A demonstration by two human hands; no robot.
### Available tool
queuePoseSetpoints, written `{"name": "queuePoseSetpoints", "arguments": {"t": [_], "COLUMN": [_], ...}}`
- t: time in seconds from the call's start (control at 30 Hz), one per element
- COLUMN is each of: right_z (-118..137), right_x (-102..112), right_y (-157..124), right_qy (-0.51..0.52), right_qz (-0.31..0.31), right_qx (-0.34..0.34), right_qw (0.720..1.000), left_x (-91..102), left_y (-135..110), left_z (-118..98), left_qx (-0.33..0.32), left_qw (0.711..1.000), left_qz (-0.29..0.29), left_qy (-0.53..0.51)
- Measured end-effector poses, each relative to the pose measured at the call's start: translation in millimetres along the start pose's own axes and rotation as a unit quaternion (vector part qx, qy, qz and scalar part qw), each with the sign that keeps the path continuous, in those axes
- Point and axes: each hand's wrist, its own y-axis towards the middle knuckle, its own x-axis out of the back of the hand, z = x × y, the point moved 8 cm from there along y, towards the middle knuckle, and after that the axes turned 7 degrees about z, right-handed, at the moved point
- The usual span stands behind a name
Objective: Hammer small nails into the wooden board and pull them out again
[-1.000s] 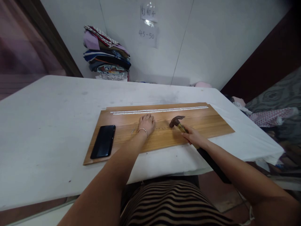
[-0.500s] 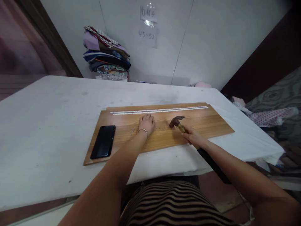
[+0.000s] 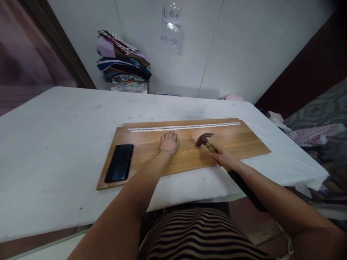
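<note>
My right hand (image 3: 222,157) is closed round the handle of a claw hammer (image 3: 208,144), gripping it near the rusty brown head. The head sits low over the wooden board (image 3: 238,142), at the right end of a short row of small nails (image 3: 187,147); whether it touches the board I cannot tell. Palm down, my left hand (image 3: 170,142) rests on the board left of that row, fingers stretched forward and a bracelet on the wrist. Several loose nails (image 3: 153,150) lie just left of it.
A black phone (image 3: 119,162) lies at the board's left end. Two white measuring strips (image 3: 179,128) run along its far edge. The board rests on a white-covered table (image 3: 59,144). Folded clothes (image 3: 123,65) are stacked at the back, by the wall with paper signs (image 3: 170,39).
</note>
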Motion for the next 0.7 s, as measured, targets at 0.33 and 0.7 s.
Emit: {"name": "queuePoseSetpoints", "arguments": {"t": [0.33, 0.7], "right_z": [3.3, -4.6], "right_x": [-1.8, -3.7], "right_y": [-1.8, 3.4], "right_qy": [-0.003, -0.005], "right_qz": [0.004, 0.013], "right_qx": [0.004, 0.0], "right_qw": [1.0, 1.0], "left_x": [2.5, 2.5], "left_y": [-1.1, -1.0], "left_z": [-2.0, -0.9], "left_qx": [0.0, 0.001], "left_qw": [1.0, 1.0], "left_qz": [0.001, -0.002], "left_qy": [0.001, -0.018]}}
